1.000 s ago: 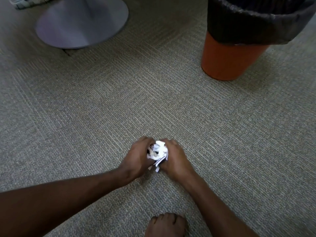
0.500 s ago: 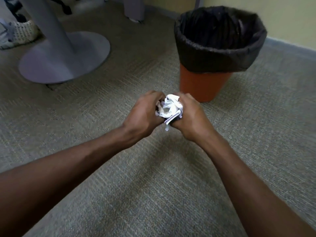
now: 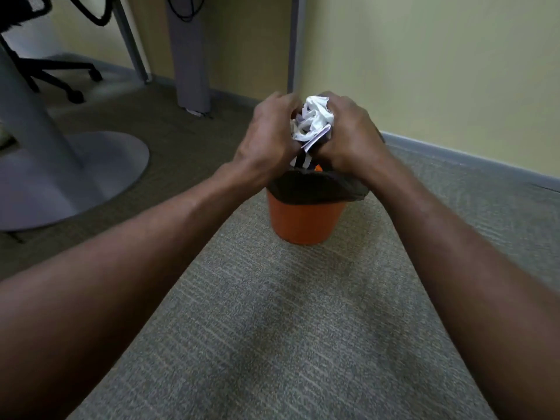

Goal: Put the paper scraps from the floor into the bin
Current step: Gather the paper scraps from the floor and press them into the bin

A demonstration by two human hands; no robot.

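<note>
White paper scraps [image 3: 312, 122] bunched up between left hand [image 3: 269, 140] and right hand [image 3: 348, 137], both grips clenched round them, right above the orange bin [image 3: 304, 219].

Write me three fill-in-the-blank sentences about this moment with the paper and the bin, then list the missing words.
1. The paper scraps are bunched between ____ hands, the left hand and the right hand.
2. The bin is orange, with a ____ liner bag folded over its rim.
3. The bin stands on the ____, near the yellow wall.

Missing words: both; black; carpet
</note>
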